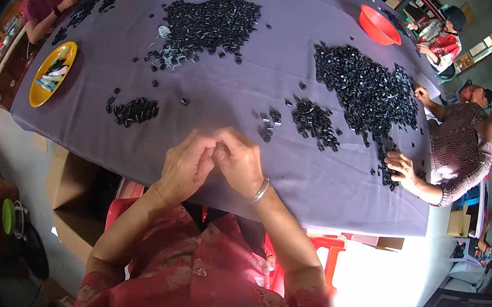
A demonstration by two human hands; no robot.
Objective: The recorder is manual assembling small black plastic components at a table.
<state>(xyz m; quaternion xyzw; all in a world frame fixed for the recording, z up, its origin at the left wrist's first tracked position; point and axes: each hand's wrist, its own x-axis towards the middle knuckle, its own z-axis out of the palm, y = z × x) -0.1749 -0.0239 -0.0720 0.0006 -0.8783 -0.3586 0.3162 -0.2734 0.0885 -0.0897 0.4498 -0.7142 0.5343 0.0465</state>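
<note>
Black parts (135, 110) heaped on cloth; yellow bowl (41, 92) holds some.

We see our left hand (185, 164) and right hand (238, 162) pressed together at the fingertips above the near edge of the counter (235, 90), which is draped in a grey-purple cloth; whatever they pinch is too small to tell. A silver bangle (261, 190) circles the right wrist. Small black parts lie in heaps: a little pile (135, 110) to our left, a larger one (315, 122) to our right. A yellow dish (51, 73) sits at the left edge, a red bowl (379, 25) far off. Other people sit around the counter.
</note>
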